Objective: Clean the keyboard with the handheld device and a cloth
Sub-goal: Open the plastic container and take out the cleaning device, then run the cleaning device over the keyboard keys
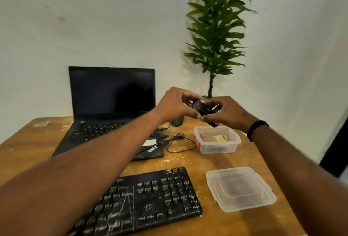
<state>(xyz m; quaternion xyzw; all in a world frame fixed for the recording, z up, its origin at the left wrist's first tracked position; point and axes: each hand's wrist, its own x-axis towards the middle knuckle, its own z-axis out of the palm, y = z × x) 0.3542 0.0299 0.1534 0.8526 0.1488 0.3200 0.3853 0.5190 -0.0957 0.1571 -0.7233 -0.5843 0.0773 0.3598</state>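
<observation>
A black keyboard [150, 200], speckled with white dust, lies at the near edge of the wooden table [28, 147]. Both hands are raised above the table's far side, holding a small black handheld device [204, 110] between them. My left hand [175, 104] grips its upper end from the left. My right hand [230, 114] pinches its lower end from the right. Directly below the device stands a clear plastic container [235, 138] with a folded pale cloth [219, 138] inside.
The container's clear lid [240, 188] lies to the right of the keyboard. An open black laptop [111, 107] stands at the back left, with a black mouse [177, 121] and a looped cable [180, 142] beside it. A potted plant [214, 34] stands behind.
</observation>
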